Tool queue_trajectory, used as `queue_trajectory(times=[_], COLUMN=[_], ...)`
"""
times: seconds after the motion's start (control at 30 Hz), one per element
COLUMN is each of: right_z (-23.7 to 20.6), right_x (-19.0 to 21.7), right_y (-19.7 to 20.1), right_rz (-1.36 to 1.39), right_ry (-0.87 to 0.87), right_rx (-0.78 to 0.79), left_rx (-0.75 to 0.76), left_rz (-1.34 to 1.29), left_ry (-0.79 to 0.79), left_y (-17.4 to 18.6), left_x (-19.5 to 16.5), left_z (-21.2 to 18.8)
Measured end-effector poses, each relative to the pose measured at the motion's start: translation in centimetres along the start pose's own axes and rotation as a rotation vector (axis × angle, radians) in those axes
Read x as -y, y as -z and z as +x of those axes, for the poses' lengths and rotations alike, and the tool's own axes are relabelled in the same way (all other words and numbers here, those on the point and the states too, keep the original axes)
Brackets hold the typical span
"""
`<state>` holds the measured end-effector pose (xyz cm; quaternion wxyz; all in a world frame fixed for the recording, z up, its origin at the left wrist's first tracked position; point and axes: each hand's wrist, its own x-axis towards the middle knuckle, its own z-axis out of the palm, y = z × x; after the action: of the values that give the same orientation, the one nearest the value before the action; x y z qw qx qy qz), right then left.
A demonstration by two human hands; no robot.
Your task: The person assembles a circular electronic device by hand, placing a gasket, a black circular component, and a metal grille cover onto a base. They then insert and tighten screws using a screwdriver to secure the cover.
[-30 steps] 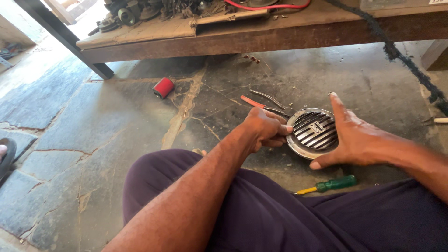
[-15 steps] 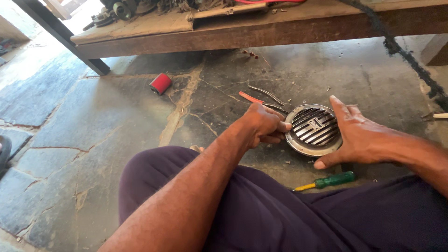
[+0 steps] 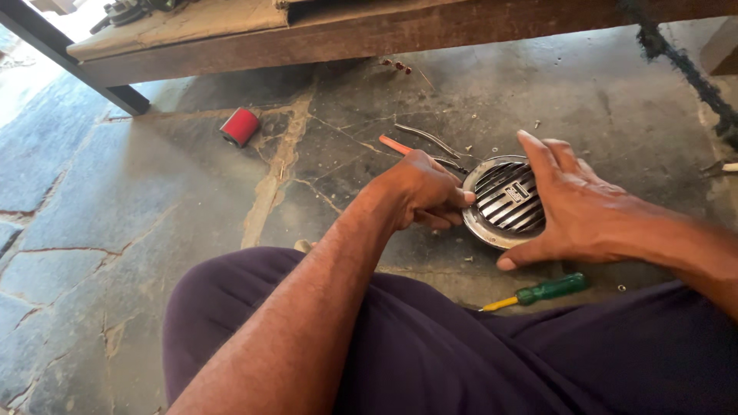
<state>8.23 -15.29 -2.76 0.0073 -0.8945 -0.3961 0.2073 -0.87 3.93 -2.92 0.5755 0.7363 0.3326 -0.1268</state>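
The right hand (image 3: 573,207) lies spread over the round slatted grille (image 3: 503,201) (on the stone floor (image 3: 154,200)), the left hand (image 3: 419,192) pinching its near rim.

One head-worn camera looks steeply down, close over the lap. It faces forward across the cracked grey stone floor (image 3: 115,200).

You sit on a floor of dark, cracked stone slabs (image 3: 115,207) with pale joints. Ahead of you runs a low, worn wooden bench (image 3: 307,31) on a dark metal leg (image 3: 69,58). Bright daylight falls at upper left.
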Motion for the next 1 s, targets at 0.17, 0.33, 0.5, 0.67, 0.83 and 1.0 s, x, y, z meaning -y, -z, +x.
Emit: queue_trajectory(times=[0.17, 0.33, 0.5, 0.67, 0.83, 1.0], right_z=[0.3, 0.1, -0.8, -1.1, -1.0, -0.2], right_x=[0.5, 0.7, 1.2, 1.4, 1.1, 0.4], right_y=[0.0, -0.1, 0.3, 0.5, 0.0, -0.8], right_rz=[0.024, 0.056, 0.153, 0.181, 0.205, 0.231], right_ry=[0.062, 0.076, 0.127, 0.120, 0.119, 0.149], right_rx=[-0.036, -0.058, -0.147, -0.179, -0.202, -0.246], left_rx=[0.013, 0.023, 0.019, 0.050, 0.060, 0.063], left_rz=[0.024, 0.011, -0.036, -0.059, -0.087, -0.100], left_ry=[0.011, 0.004, 0.001, -0.002, 0.010, -0.003], left_y=[0.2, 0.2, 0.2, 0.5, 0.3, 0.3], left_x=[-0.3, -0.1, 0.5, 1.0, 1.4, 1.6], left_z=[-0.3, -0.1, 0.5, 1.2, 1.7, 1.8])
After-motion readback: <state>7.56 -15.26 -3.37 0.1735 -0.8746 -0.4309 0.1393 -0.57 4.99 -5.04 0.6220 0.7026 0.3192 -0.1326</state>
